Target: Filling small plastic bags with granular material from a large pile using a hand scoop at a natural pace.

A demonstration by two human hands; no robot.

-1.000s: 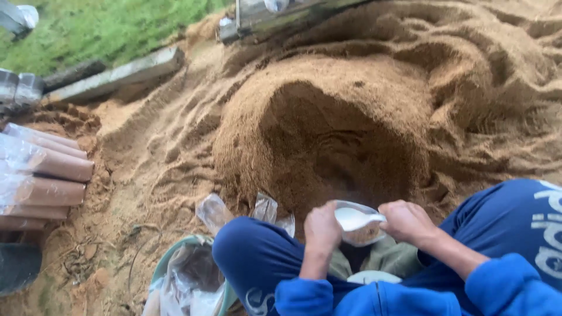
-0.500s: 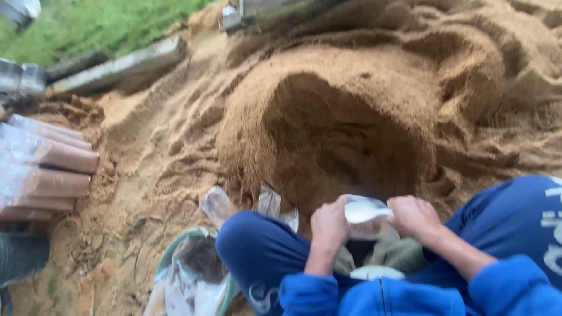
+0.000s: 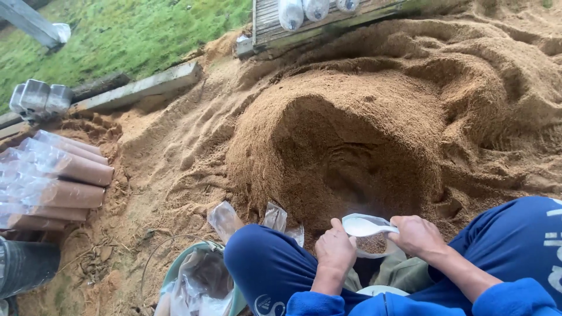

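Note:
Both hands hold one clear plastic bag [image 3: 367, 229] open at its mouth, low in the head view between my blue-trousered knees. My left hand [image 3: 335, 248] pinches the near left rim. On the right rim sits my right hand [image 3: 417, 235]. Brown sawdust shows inside the bag. Just beyond it rises a big sawdust heap [image 3: 345, 134] with a scooped hollow facing me.
Filled, plastic-wrapped sawdust cylinders [image 3: 55, 181] lie stacked at the left. A green basin [image 3: 175, 272] with empty plastic bags sits by my left knee. Loose bags [image 3: 225, 219] lie on the sawdust. A wooden pallet [image 3: 304, 23] and grass [image 3: 123, 35] lie beyond.
The view has tilted up slightly. My hands stay on the bag and have spread its mouth a little wider.

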